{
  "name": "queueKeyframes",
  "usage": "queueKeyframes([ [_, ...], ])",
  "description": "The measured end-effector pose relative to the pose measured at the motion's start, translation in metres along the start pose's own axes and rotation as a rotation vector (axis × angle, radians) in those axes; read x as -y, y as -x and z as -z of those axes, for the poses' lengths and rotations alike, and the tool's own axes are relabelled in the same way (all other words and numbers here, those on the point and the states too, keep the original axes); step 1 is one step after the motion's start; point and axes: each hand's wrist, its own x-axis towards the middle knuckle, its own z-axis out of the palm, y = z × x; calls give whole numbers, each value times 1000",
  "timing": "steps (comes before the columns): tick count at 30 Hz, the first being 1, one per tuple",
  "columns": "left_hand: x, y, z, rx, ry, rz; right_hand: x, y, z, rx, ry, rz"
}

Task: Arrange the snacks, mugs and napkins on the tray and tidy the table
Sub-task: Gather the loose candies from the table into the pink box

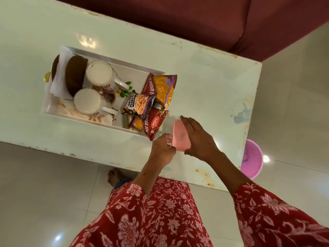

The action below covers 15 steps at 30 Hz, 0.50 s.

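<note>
While the left hand (162, 148) pinches the near rim of a pink bowl (180, 137) with curled fingers, the right hand (199, 138) lies flat along the bowl's other side, fingers straight and together, palm against its wall. So the left grip is closed on the bowl and the right grip is open, only pressing. The bowl sits tilted between the two hands, low over the pale tabletop (204, 72); whether it touches the surface cannot be told. A dark speck shows inside it.

Just beyond the left grip, nearly touching it, lies a red sev packet (151, 123), its corner hanging over the end of the white tray (114, 59). Farther from the grip, a peanuts packet (138, 105) rests on top of it, and a second sev packet (162, 90) lies past that, also reaching over the tray's end. Beyond the packets, well away from the grip, two flowered mugs (98, 73) stand side by side in the tray, both full of white liquid, handles turned toward the packets. At the tray's far end a brown holder (74, 75) carries white napkins (58, 75) upright.

Past the right grip, off the tabletop's edge, a purple tub (252, 159) stands on the tiled floor (44, 184). A maroon sofa (195, 18) runs along the tabletop's far side. Red flowered sleeves (267, 207) cover both forearms' upper parts.
</note>
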Motion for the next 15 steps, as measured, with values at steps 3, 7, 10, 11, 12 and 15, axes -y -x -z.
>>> queueKeyframes([
  [3, 1, -1, -1, 14, -234, -120, 2, 3, 0, 44, 14, 25],
  [7, -1, -4, -4, 11, -545, -219, 0, 7, -3, 60, 43, -44],
  [10, -3, -9, -6, 17, -685, -217, -6, 7, -8, 81, 33, -78],
  [11, -3, -11, -7, 9, -714, -217, -8, 7, -9, 80, 33, -78],
  [12, -3, -13, -7, -1, -735, -219, -9, 7, -10, 74, 34, -76],
  [15, -3, -16, -7, -1, -763, -220, -10, 6, -13, 60, 47, -76],
])
